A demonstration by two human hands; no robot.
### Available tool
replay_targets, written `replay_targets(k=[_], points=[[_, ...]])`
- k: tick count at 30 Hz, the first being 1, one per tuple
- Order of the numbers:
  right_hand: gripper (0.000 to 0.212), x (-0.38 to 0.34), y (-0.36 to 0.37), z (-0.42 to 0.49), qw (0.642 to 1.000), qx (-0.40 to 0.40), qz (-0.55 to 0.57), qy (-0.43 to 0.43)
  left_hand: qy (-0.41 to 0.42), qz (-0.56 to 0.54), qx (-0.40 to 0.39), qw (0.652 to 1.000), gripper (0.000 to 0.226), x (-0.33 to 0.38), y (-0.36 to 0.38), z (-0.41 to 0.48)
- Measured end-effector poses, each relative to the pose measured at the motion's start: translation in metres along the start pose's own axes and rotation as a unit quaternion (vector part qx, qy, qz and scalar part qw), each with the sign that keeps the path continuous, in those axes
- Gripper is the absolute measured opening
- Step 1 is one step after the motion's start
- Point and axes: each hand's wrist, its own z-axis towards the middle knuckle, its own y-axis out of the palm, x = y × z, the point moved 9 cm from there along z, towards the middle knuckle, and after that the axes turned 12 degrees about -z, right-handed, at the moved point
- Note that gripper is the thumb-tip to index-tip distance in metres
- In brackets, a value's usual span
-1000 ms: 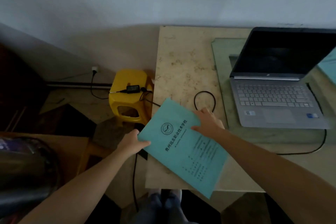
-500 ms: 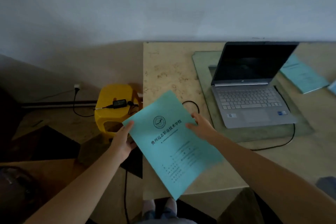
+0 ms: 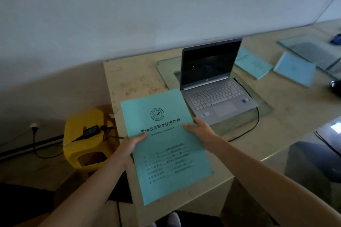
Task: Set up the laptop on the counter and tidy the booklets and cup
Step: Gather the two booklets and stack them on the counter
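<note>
Showing a round emblem, the teal booklet [image 3: 166,145] bears black print.

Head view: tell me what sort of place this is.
Probably a makeshift work corner in a home or small office: an open laptop on a stone counter, teal school booklets lying beside it, and a yellow plastic stool carrying a power adapter.

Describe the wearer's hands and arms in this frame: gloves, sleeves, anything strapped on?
The left hand and right hand are bare, with no gloves. No ring, watch or band shows. The left forearm and right forearm are uncovered to the frame edge, so no sleeve is in view. Neither has cables, markers or straps. The light is dim, so fine marks cannot be told.
</note>
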Motion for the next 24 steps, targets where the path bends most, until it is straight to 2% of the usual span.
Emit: replay_targets(k=[7,12,16,18,22,24], points=[[0.028,0.041,-0.056,-0.023,0.996,0.056,0.068,0.033,-0.039,0.077,0.0,0.996,0.018,-0.024,0.054,0.025],[0.02,0.071,-0.123,-0.036,0.99,0.102,0.084,0.057,-0.083,0.107,-0.017,0.991,0.039,-0.065,0.114,0.033],[0.023,0.091,-0.194,-0.041,0.984,0.125,0.11,0.06,-0.088,0.122,-0.027,0.988,0.058,-0.096,0.18,0.053],[0.023,0.096,-0.235,-0.041,0.981,0.145,0.118,0.055,-0.086,0.126,-0.026,0.988,0.052,-0.112,0.216,0.065],[0.02,0.107,-0.324,-0.037,0.975,0.184,0.115,0.05,-0.099,0.14,-0.048,0.984,0.022,-0.152,0.299,0.085],[0.02,0.113,-0.369,-0.035,0.973,0.199,0.1,0.056,-0.102,0.149,-0.061,0.982,0.028,-0.171,0.339,0.094]])
